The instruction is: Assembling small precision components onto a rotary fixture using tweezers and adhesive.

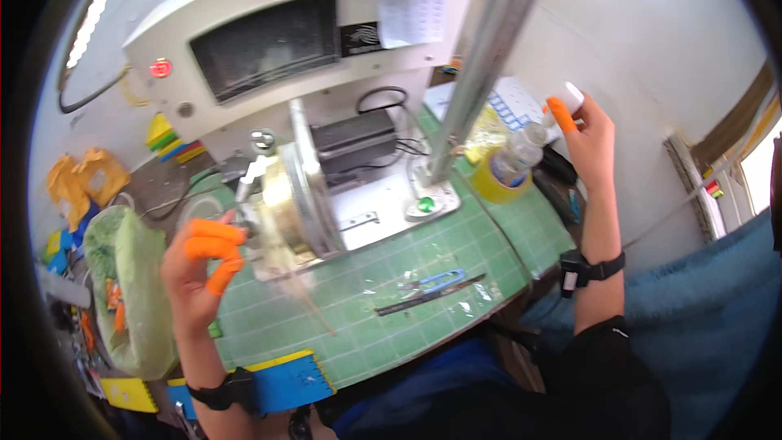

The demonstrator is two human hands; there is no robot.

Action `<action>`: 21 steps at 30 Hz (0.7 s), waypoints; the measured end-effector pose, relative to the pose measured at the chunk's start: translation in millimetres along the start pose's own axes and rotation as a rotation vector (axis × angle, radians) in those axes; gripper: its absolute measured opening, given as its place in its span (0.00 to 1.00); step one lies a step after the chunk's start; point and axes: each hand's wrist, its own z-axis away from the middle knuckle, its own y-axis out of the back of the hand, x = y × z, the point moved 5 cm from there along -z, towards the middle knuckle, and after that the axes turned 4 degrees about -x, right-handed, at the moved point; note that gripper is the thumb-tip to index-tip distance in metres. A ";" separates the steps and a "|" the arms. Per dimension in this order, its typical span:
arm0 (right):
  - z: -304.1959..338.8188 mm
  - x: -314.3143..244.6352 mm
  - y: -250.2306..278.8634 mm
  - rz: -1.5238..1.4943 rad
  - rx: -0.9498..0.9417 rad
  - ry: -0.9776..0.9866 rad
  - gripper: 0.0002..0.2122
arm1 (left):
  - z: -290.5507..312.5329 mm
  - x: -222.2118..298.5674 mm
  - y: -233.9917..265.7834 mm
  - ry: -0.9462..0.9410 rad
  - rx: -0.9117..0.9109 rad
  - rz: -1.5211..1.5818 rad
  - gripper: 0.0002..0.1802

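My left hand (194,273), with orange finger covers on several fingers, is at the left side of the bench machine. Its fingers are curled together close to the machine's round metal wheel (285,204); what they grip, if anything, is hidden. Raised at the right, my right hand (590,143) has an orange cover on one finger. It pinches a small white cap-like piece (573,98), partly covered by the fingers. Just left of that hand stands a clear bottle (515,161) with a label, by a tub of yellow liquid (493,183).
A green gridded mat (407,334) carries blue-handled snips (440,281) and dark tweezers (428,295). A slanted metal post (481,73) rises beside the machine's dark screen (265,45). At left sits a bin with a green liner (122,277); a blue board (289,383) lies at the front edge.
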 end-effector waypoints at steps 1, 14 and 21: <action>2.8 1.2 -5.2 -0.023 -0.071 -0.024 0.16 | 5.1 3.4 5.8 -0.015 -0.003 -0.011 0.09; 135.0 -88.1 17.6 -0.145 -0.384 0.044 0.06 | 46.1 19.2 60.1 -0.064 -0.048 0.051 0.10; 200.6 -180.1 -97.0 0.021 -1.176 0.377 0.09 | 48.1 4.8 59.3 -0.018 -0.006 0.039 0.10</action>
